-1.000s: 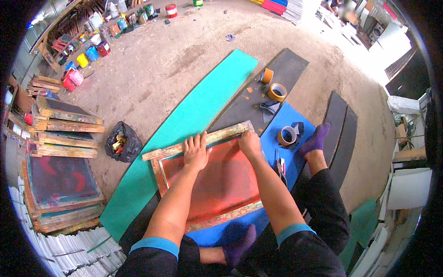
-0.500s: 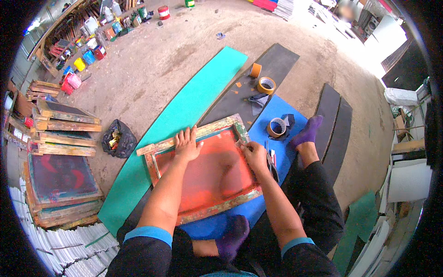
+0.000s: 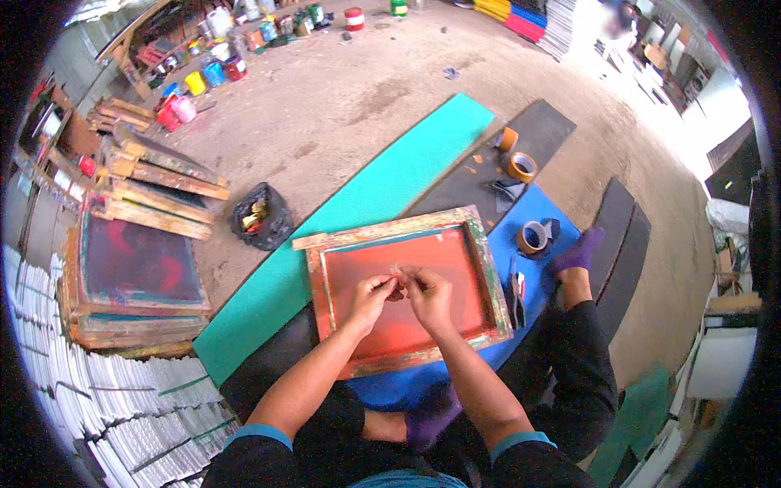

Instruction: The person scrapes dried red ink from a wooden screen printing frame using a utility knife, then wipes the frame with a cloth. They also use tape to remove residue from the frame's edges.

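Head view, both hands in sight. I read the left hand [image 3: 373, 301] and the right hand [image 3: 429, 297] as pinching, thumb against forefinger, their tips meeting over a small pale scrap [image 3: 396, 271]. The scrap looks thin and crumpled; I cannot tell its material. Other fingers curl inward on both hands.

Below them lies the wood-framed printing screen [image 3: 399, 337], in front of the seated person, its mesh coated red-orange and its frame smeared with old paint. I cannot tell whether either hand touches the mesh. The screen's upper left corner overlaps the mint-green foam strip [image 3: 350, 207]; its lower edge lies over the blue foam sheet [image 3: 529, 213].

Right of the screen, on the blue sheet, I note black-handled scissors [image 3: 517, 309] and, farther up, a tape roll [image 3: 521, 238] with dark scraps beside it. Two more rolls sit on the dark grey strip [image 3: 547, 128] beyond. A foot in a purple sock [image 3: 582, 250] is at the sheet's right edge.

On the left I log a black plastic bag [image 3: 277, 232], open, with crumpled scraps inside, next to the mint strip. Farther left stands a pile of wooden-framed screens [image 3: 142, 264], above bundled white sheets [image 3: 122, 390].
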Motion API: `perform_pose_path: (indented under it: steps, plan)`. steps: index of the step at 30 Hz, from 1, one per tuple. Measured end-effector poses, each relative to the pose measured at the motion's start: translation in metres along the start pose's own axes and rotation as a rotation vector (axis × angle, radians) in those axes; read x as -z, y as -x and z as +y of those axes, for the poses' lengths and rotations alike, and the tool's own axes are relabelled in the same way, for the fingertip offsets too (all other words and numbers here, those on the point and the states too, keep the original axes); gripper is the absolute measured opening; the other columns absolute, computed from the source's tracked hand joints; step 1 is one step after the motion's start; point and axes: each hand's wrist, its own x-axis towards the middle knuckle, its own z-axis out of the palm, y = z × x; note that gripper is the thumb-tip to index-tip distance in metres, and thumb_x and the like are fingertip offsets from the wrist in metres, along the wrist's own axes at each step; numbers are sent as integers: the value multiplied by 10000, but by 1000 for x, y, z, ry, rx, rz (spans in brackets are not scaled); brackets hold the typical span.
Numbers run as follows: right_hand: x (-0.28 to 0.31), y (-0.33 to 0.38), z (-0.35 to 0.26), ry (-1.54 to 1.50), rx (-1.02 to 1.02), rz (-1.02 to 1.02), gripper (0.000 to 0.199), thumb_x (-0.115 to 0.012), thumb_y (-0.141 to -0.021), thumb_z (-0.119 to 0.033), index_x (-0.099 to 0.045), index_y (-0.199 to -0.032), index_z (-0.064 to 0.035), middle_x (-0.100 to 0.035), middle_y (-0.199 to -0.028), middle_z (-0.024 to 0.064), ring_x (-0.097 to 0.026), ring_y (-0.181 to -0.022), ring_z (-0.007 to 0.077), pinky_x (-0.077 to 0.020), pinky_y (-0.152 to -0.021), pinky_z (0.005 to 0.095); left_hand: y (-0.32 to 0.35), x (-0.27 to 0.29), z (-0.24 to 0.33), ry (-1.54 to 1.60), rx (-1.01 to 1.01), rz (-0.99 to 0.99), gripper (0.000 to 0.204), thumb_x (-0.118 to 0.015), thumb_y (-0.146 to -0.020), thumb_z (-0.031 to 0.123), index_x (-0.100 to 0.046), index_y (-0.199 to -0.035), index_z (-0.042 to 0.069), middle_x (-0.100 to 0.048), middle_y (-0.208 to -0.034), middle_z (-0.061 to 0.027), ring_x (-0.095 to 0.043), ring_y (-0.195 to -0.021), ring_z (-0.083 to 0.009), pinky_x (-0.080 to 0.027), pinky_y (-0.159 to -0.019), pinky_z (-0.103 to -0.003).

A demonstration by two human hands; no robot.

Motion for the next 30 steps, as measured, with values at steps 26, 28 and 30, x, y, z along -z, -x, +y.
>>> perform_pose_path:
  steps: [26,28,30]
  plan:
    - [-137,3,-64,-464,-241,-431,128,-596,-950,35,-677,-1044,67,-706,-909,120,-664,-773,166,-557,-711,302,27,148,32,404,-47,145,238,-662,-970,236,-688,-978,0,-707,-869,-89,-679,-729,-168,-561,-686,-314]
    - [-142,-4,-79,-447,-159,-468,156,-638,-940,0,-671,-1077,66,-703,-898,121,-678,-809,181,-562,-737,314,21,161,24,415,-74,233,245,-655,-967,241,-682,-1021,3,-713,-897,-99,-676,-752,-181,-569,-678,-337]
    - [-153,-5,-91,-498,-237,-423,155,-666,-937,-35,-662,-1058,61,-698,-880,115,-681,-801,180,-566,-726,315,22,161,40,327,-150,340,236,-659,-969,234,-696,-957,1,-715,-872,-85,-668,-750,-158,-560,-694,-317]
